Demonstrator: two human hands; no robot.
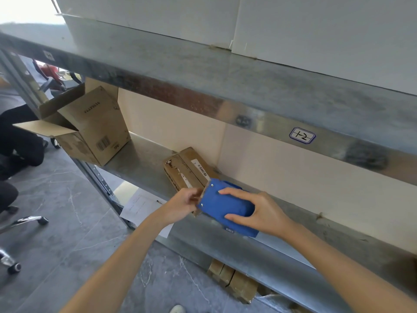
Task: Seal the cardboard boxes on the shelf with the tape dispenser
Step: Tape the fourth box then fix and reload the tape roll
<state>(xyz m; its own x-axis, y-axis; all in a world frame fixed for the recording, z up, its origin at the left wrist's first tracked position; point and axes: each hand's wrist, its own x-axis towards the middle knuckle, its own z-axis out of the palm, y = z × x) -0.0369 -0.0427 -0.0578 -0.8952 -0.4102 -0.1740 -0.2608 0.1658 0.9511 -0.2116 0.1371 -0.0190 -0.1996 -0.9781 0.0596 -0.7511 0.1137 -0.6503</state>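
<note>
The steel shelf (pixel 140 159) has another deck close above it, loaded with white panels (pixel 316 30), and a handwritten label (pixel 302 135) reading "1-2" is stuck on that deck's front edge. That low overhang crowds the space where the work happens. At the left end of the shelf a big cardboard box (pixel 90 127) sits with its flaps thrown open, hanging a little over the edge. A small cardboard box (pixel 187 169) lies further along, flaps down, with a barcode sticker on top. A sheet of paper (pixel 142 206) lies below the shelf, and more brown boxes (pixel 234 283) are tucked underneath. On the floor to the left there's a chair base (pixel 29 220) on castors.

The blue tape dispenser (pixel 225 206) is held over the shelf's front edge, just in front of the small box and covering its near corner. The right hand (pixel 259 213) grips it from the side, fingers over the top and thumb beneath. The left hand (pixel 184 203) is right at the dispenser's front end with fingers curled; I can't tell whether it has hold of anything.
</note>
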